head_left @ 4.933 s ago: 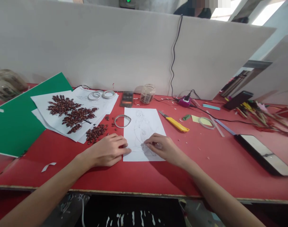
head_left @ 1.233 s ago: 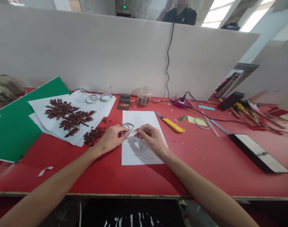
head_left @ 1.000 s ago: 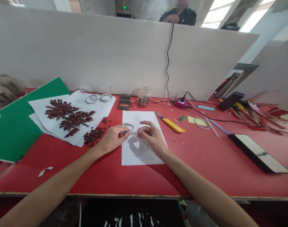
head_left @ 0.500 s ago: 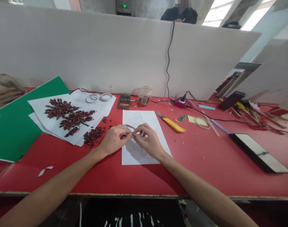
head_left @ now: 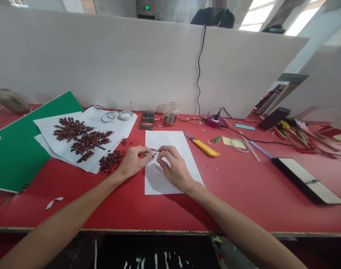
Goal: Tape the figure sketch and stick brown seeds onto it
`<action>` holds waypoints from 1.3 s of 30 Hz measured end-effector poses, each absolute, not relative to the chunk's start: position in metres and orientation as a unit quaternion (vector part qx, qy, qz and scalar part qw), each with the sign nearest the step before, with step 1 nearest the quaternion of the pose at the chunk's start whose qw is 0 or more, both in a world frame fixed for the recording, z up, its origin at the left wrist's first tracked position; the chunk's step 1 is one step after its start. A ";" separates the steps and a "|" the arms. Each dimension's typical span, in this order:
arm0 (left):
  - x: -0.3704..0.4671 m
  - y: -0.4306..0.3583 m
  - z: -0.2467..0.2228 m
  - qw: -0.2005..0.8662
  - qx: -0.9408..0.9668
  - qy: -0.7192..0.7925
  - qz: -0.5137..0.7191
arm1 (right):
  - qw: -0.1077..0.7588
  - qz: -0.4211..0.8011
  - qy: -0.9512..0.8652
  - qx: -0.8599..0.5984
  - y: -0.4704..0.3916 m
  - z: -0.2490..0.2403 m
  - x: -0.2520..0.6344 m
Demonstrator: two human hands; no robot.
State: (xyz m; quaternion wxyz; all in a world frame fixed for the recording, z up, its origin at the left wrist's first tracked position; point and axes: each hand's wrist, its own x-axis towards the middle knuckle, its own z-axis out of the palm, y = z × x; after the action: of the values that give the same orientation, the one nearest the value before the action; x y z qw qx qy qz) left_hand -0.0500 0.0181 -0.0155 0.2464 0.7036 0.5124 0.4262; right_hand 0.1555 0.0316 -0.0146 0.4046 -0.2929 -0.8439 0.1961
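My left hand [head_left: 135,161] is closed on a thin, pale ring that looks like a roll of tape [head_left: 153,150], mostly hidden by my fingers. Close beside it, my right hand [head_left: 174,166] has its fingertips pinched together; what they hold, if anything, is too small to make out. Both hands are above a white sheet with a pencil drawing [head_left: 165,188]. A pile of dark brown seeds [head_left: 110,162] lies just left of my left hand. Further left, a paper carries a leafy shape made of such seeds [head_left: 88,138].
A yellow utility knife [head_left: 205,147] lies right of the drawing. Behind are a glass jar [head_left: 171,114], a phone [head_left: 147,119] and tape rolls [head_left: 126,115]. A green board [head_left: 16,157] is at left, a black-edged tablet [head_left: 310,181] at right. A person [head_left: 214,18] is beyond the partition.
My hands have moved slightly apart, and the ring between them shows edge-on now. Another person's hand at the far left has left the jar there.
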 end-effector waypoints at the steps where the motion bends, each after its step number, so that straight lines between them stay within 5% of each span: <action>1: -0.056 0.021 -0.016 0.223 0.706 0.523 0.423 | 0.409 0.211 -0.838 -0.295 0.031 -0.013 0.157; 7: -0.069 0.021 -0.013 0.061 0.746 0.558 0.358 | 0.344 0.479 -0.732 -0.342 0.039 -0.010 0.167; 14: -0.044 0.007 0.000 0.289 0.717 0.481 0.414 | 0.310 0.613 -0.654 -0.317 0.041 -0.009 0.168; 20: -0.047 0.010 -0.005 0.302 0.699 0.494 0.420 | 0.304 0.631 -0.639 -0.317 0.042 -0.015 0.167; 23: -0.048 0.012 -0.009 0.304 0.689 0.498 0.429 | 0.314 0.576 -0.677 -0.334 0.041 -0.017 0.166; 32: -0.049 0.015 -0.014 0.399 0.615 0.505 0.455 | 0.372 0.104 -0.866 -0.318 0.040 -0.011 0.176; 39: -0.049 0.012 -0.012 0.426 0.592 0.512 0.453 | 0.381 -0.011 -0.877 -0.293 0.045 -0.013 0.177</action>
State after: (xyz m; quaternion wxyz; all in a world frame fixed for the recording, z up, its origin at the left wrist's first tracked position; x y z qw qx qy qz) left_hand -0.0491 0.0120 -0.0122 0.4259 0.5922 0.5124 0.4532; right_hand 0.1768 0.0453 -0.0127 0.3807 -0.2928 -0.8770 -0.0114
